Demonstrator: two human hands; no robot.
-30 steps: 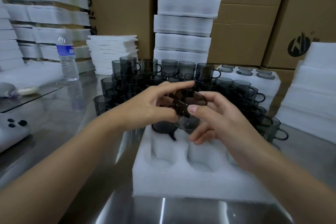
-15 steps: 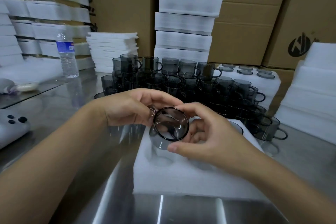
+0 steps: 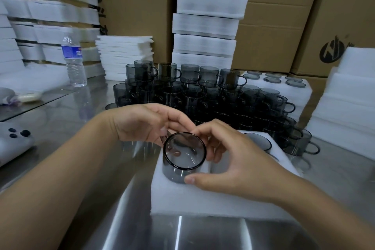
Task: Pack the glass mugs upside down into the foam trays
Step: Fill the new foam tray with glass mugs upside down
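Observation:
A smoky grey glass mug (image 3: 183,156) sits upside down, its flat base facing me, part way into a front-left pocket of the white foam tray (image 3: 194,203). My left hand (image 3: 146,124) pinches the mug's handle side at its upper left. My right hand (image 3: 225,156) curls round the mug's right side, thumb against its lower wall. Another inverted mug (image 3: 258,141) sits in a far pocket of the same tray. A crowd of upright grey mugs (image 3: 203,91) stands stacked just behind the tray.
A filled foam tray (image 3: 298,95) with mug bases showing stands at the back right. Foam stacks (image 3: 205,16) and cardboard boxes (image 3: 269,42) line the back. A water bottle (image 3: 74,61) stands back left, a white device (image 3: 12,144) at the left edge. More foam sheets (image 3: 345,105) lie right.
The mug has been turned base-up and lowered from above the tray into a front-left pocket, both hands travelling down and toward me with it.

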